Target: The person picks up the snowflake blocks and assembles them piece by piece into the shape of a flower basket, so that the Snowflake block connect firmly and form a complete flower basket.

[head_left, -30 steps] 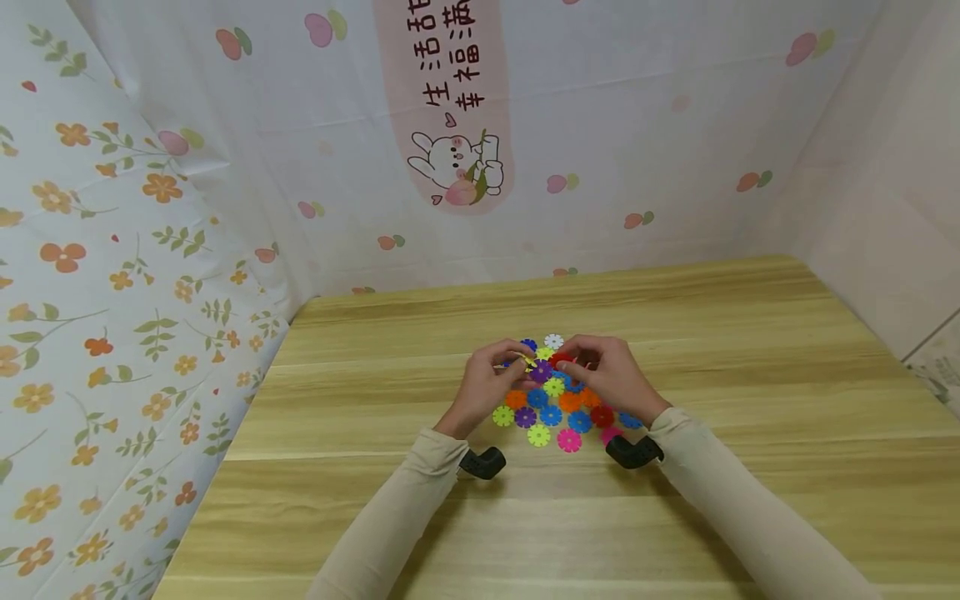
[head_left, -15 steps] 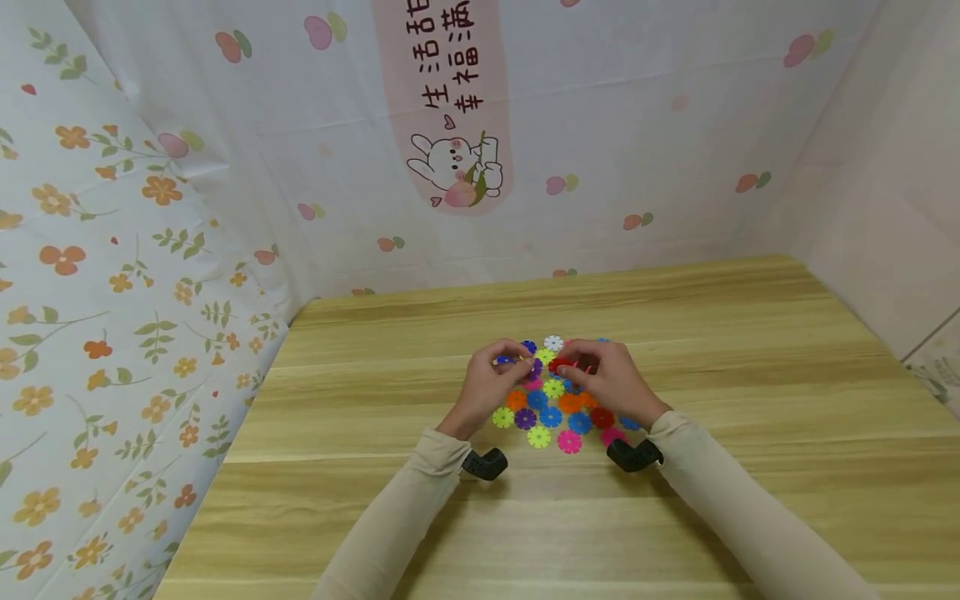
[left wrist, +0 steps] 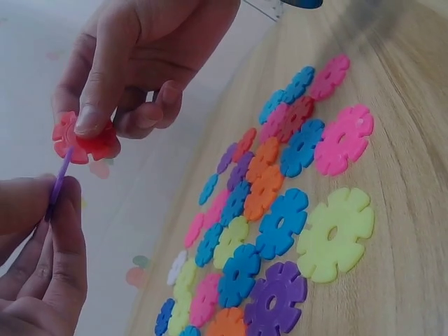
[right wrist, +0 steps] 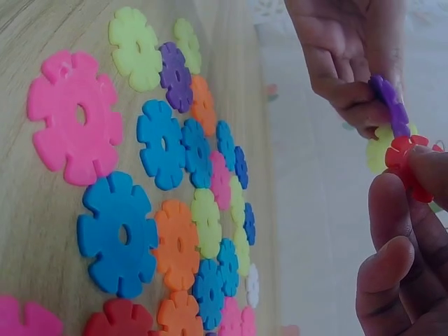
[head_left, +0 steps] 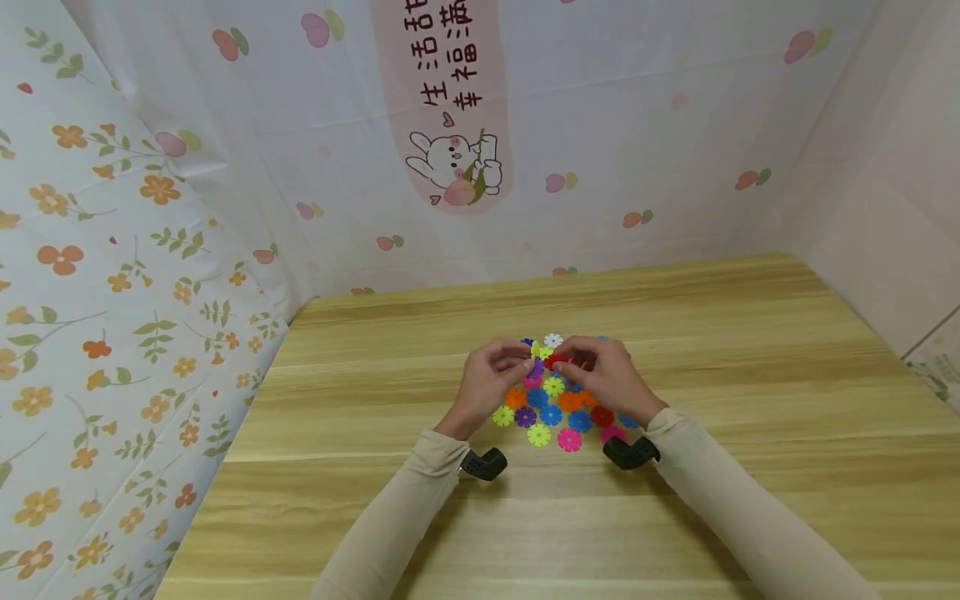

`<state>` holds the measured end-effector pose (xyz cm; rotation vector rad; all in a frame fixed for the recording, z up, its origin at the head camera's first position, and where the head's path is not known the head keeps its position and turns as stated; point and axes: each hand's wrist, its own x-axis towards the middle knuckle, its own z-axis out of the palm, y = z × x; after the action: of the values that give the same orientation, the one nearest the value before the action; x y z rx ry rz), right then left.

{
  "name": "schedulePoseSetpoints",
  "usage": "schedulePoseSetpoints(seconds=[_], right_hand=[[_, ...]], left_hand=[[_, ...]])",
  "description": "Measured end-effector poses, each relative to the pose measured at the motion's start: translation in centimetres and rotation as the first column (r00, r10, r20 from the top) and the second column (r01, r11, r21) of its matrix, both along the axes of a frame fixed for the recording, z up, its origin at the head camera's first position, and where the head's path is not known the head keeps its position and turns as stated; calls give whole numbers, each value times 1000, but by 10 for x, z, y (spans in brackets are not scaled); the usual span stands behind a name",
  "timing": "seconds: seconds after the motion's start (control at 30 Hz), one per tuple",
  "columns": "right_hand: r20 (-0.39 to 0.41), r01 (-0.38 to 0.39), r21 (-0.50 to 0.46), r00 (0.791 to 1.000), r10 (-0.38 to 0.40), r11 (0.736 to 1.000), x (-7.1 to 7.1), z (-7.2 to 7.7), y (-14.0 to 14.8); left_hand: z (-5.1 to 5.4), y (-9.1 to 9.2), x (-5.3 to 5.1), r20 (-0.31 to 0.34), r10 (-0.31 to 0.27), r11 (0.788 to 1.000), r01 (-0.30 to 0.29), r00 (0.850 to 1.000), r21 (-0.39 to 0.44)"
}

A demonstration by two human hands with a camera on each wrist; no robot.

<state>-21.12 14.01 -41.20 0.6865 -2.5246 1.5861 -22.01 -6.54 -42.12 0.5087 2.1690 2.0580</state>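
Observation:
My left hand (head_left: 487, 383) pinches a purple notched snowflake disc (right wrist: 392, 105) between thumb and fingers. In my right hand (head_left: 611, 375) is a red snowflake disc (left wrist: 73, 138), gripped by thumb and fingertips. The purple disc's edge meets the red disc's rim at an angle in both wrist views; whether their slots interlock cannot be told. A yellow-green disc (right wrist: 379, 148) shows just behind the purple one, by the left fingers; how it is joined is hidden. Both hands are raised above the loose discs on the table.
On the wooden table (head_left: 375, 358) lie several loose snowflake discs, among them a pink disc (head_left: 569, 440), a blue disc (head_left: 580, 421) and a white disc (head_left: 552, 341). A printed curtain (head_left: 600, 125) hangs behind the table's far edge.
The left fingers have turned the purple disc from facing the head camera to nearly edge-on, and the yellow-green disc now stands above them. My right hand keeps the red disc almost in place.

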Motion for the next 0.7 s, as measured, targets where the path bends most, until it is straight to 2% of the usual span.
schedulePoseSetpoints(seconds=[0.1, 0.27, 0.4, 0.5, 0.63, 0.7], right_hand=[[6, 2, 2, 1000, -2, 1000, -1, 0, 1], [5, -34, 13, 999, 34, 999, -3, -2, 3], [24, -70, 9, 997, 70, 997, -4, -3, 5], [49, -75, -15, 996, 75, 997, -4, -2, 6], [64, -78, -88, 994, 84, 993, -3, -3, 6], [49, -74, -100, 996, 79, 992, 2, 4, 4]], left_hand=[[0, 0, 0, -1, 5, 999, -5, 1000, -41], [2, 0, 1, 6, -37, 997, 37, 999, -66], [14, 0, 9, 24, -55, 997, 56, 998, -59], [24, 1, 15, 7, -47, 997, 47, 999, -54], [27, 1, 19, -22, -42, 997, 40, 999, -67], [28, 1, 19, -19, -50, 997, 49, 999, -64]])
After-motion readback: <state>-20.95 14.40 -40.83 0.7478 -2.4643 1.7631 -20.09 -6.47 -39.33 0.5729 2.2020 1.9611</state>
